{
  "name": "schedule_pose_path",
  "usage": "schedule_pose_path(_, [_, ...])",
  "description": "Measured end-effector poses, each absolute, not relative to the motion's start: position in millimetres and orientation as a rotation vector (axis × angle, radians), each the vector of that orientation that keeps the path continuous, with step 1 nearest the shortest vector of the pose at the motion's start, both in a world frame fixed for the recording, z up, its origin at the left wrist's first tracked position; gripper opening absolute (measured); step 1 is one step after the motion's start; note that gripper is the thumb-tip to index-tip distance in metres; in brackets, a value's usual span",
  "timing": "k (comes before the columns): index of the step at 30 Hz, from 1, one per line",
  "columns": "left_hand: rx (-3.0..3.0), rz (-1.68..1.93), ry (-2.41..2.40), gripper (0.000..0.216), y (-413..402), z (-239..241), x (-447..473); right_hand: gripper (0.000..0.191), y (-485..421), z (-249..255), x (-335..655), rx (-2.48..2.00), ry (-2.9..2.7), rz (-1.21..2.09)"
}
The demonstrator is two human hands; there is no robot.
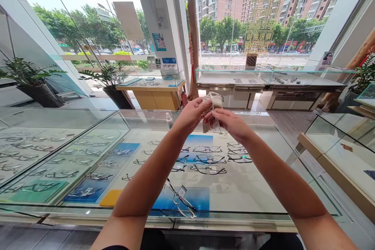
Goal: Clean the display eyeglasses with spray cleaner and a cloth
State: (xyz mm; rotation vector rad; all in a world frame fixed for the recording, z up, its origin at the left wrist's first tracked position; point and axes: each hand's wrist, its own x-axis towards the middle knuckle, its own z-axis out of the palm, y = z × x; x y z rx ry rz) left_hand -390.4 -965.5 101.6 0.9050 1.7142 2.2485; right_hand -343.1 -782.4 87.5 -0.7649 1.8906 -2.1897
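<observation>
Both my arms reach out over the glass display counter. My left hand [193,113] is closed on a pale beige cloth [217,102], its thumb pressed on top. My right hand [233,123] meets it from the other side, thumb and fingers closed on a pair of eyeglasses [215,125]. One clear lens hangs below the fingers, while thin frame parts show above by the cloth. The fingers hide much of both things. Nearer to me, another pair of eyeglasses [181,201] with a tag lies on the counter, beneath my forearms.
A glass display counter [249,199] holds several rows of eyeglasses [208,159]. A small spray bottle [169,120] stands at its far edge, left of my hands. More showcases [231,80] line the window. Potted plants [107,86] stand left, and another glass case [345,144] is at right.
</observation>
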Motion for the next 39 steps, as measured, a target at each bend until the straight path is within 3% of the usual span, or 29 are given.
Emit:
schedule_pose_path(14, [1.073, 2.144, 1.587, 0.034, -974, 110, -386, 0.029, -773, 95, -340, -0.842, 1.720, -2.232])
schedule_pose_path(28, [1.129, 2.203, 1.759, 0.044, -965, 112, -376, 0.033, -770, 93, -342, -0.901, 1.719, -2.197])
schedule_pose_path(39, [0.967, 2.507, 2.082, 0.060, -955, 101, -384, 0.039, -775, 90, -342, -0.970, 1.833, -2.044])
